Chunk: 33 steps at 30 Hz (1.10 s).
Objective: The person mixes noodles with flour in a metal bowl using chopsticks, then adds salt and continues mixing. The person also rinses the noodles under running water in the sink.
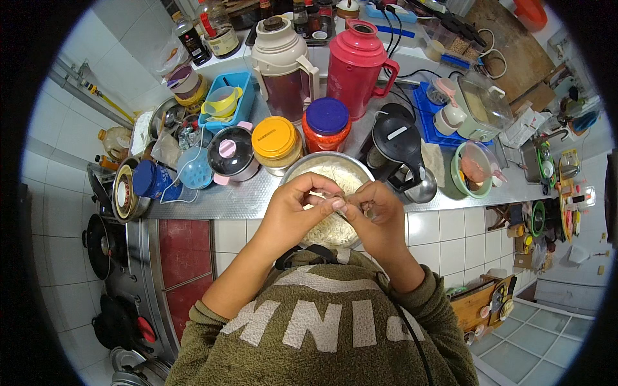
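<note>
My left hand (301,205) and my right hand (379,212) meet over a metal bowl (295,166) at the counter's front edge. Pale, thin shreds of food (333,231) fill the bowl. Both hands' thumbs and fingertips are pinched together around something small; the fingers mostly hide it, so I cannot tell what it is. Behind the bowl stand a jar with a blue lid (327,116) and red contents, and a jar with an orange lid (274,137). A black electric kettle (398,144) is to the bowl's right.
A lidded pot (232,154) and a blue perforated dome (194,168) stand on the left. Two vacuum flasks, one beige (280,67) and one red (355,72), rise at the back. A green basin (456,170) sits on the right, beyond a cloth (433,161) and a small metal bowl (425,190).
</note>
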Each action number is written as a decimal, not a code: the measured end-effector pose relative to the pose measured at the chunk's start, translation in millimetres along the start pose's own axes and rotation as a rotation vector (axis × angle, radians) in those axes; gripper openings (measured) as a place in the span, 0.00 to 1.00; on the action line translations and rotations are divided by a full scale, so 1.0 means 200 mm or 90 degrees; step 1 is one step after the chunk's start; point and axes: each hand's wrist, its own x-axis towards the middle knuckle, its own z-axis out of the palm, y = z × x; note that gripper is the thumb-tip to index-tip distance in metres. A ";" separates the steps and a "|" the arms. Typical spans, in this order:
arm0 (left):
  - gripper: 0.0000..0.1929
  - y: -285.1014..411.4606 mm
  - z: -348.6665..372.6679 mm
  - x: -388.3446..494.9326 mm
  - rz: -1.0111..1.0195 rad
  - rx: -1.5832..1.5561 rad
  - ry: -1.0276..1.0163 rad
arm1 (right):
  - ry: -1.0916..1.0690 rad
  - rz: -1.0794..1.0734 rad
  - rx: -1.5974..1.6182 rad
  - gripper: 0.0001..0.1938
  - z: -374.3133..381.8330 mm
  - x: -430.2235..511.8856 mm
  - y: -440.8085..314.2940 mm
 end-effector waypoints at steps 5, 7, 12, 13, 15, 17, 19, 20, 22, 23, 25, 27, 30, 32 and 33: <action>0.07 -0.02 0.01 0.01 0.028 0.020 0.008 | -0.005 -0.060 -0.111 0.07 -0.01 0.00 -0.03; 0.07 -0.02 0.01 0.01 0.067 0.033 0.014 | -0.013 -0.068 -0.108 0.06 -0.01 -0.01 -0.04; 0.06 -0.01 -0.01 0.01 0.033 0.030 0.058 | -0.051 0.223 0.357 0.08 -0.01 -0.02 -0.04; 0.06 -0.01 -0.01 0.01 0.017 0.028 0.061 | -0.038 0.231 0.352 0.07 -0.01 -0.02 -0.04; 0.06 0.00 -0.02 0.00 0.003 0.024 0.058 | -0.039 0.252 0.350 0.06 -0.02 -0.02 -0.03; 0.07 0.01 -0.01 0.00 -0.005 0.008 0.047 | -0.046 0.236 0.313 0.06 -0.03 -0.01 -0.01; 0.09 0.01 0.00 0.00 0.000 -0.026 0.028 | -0.030 0.227 0.288 0.05 -0.03 0.00 0.01; 0.09 0.01 0.01 -0.01 -0.005 -0.017 0.024 | -0.016 0.226 0.278 0.05 -0.03 0.00 0.01; 0.11 0.01 0.01 -0.01 -0.008 -0.029 0.013 | -0.003 0.224 0.273 0.05 -0.03 0.00 0.03; 0.11 0.01 0.01 -0.01 -0.021 0.000 0.012 | -0.003 0.225 0.278 0.05 -0.02 0.00 0.03; 0.11 0.00 0.00 -0.01 -0.035 0.037 0.001 | 0.000 0.187 0.229 0.06 -0.01 0.00 0.03; 0.10 -0.01 -0.02 -0.01 -0.045 0.065 0.018 | 0.010 0.127 0.114 0.06 0.00 -0.01 0.03; 0.09 -0.03 -0.03 0.00 -0.022 0.091 0.027 | -0.008 0.055 0.070 0.06 0.01 -0.01 0.03; 0.08 -0.03 -0.03 0.00 -0.010 0.095 0.029 | -0.026 0.071 0.076 0.06 0.01 -0.02 0.03; 0.08 -0.03 -0.02 0.00 -0.012 0.095 0.032 | -0.035 0.075 0.079 0.06 0.01 -0.01 0.03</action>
